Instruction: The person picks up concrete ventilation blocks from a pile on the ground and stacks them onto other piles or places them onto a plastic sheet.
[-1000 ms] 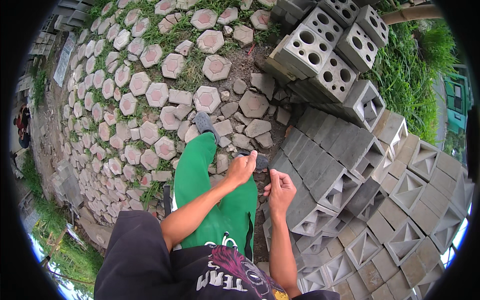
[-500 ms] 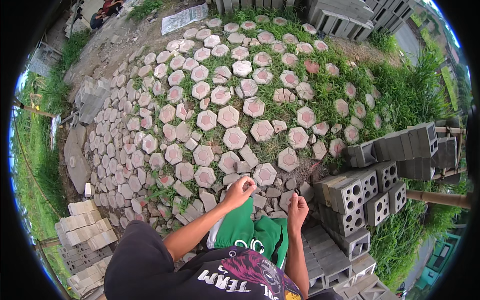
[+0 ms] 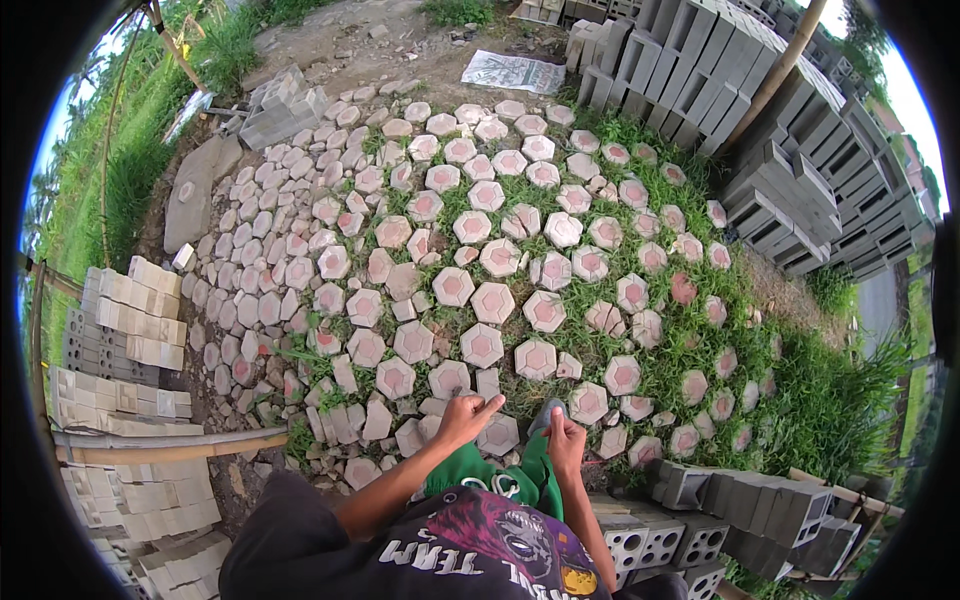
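Passage is afforded at frame centre, ahead of the left hand (image 3: 466, 421) and right hand (image 3: 566, 443), over low hexagonal pavers (image 3: 482, 344). Lower right is blocked by a grey block row (image 3: 740, 500), upper right by tall block stacks (image 3: 690, 60); lower left is obstructed by a bamboo pole (image 3: 180, 447) and pale blocks (image 3: 120, 400).

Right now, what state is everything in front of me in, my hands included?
Left hand: curled, thumb extended, nothing visible in it
Right hand: curled, thumb extended, nothing visible in it
Hexagonal pavers: mostly lying flat, many spaced apart
Split paver: broken into pieces
Grass: green, growing among pavers
White sheet: spread out
Grey blocks: stacked
Pale blocks: stacked
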The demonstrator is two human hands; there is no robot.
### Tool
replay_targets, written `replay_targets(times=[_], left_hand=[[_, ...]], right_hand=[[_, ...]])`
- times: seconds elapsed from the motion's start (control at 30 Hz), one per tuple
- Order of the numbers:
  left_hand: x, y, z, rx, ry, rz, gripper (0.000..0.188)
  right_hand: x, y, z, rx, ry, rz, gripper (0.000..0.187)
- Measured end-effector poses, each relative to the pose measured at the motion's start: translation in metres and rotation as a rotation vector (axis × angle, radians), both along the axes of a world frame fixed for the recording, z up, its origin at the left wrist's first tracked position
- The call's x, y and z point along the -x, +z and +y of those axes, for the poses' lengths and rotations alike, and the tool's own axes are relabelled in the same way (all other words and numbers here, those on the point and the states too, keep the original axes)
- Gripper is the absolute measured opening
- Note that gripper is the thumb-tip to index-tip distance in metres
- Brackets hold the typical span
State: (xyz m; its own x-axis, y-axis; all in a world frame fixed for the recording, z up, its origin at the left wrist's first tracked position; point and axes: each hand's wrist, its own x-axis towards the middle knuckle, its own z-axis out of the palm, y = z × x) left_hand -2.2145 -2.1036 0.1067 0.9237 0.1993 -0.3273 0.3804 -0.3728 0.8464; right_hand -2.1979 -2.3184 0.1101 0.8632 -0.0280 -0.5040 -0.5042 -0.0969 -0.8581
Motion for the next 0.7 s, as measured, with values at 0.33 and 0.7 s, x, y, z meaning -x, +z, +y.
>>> replay_targets(times=[0.33,0.7], left_hand=[[-0.070,0.037,-0.057,0.349,0.400,-0.138,0.052],[-0.181,0.058,0.029,0.336,0.731,-0.107,0.038]], right_hand=[[-0.147,0.053,-0.008,-0.032,0.438,-0.153,0.042],[-0.294,0.018,0.114,-0.067,0.697,-0.210,0.042]])
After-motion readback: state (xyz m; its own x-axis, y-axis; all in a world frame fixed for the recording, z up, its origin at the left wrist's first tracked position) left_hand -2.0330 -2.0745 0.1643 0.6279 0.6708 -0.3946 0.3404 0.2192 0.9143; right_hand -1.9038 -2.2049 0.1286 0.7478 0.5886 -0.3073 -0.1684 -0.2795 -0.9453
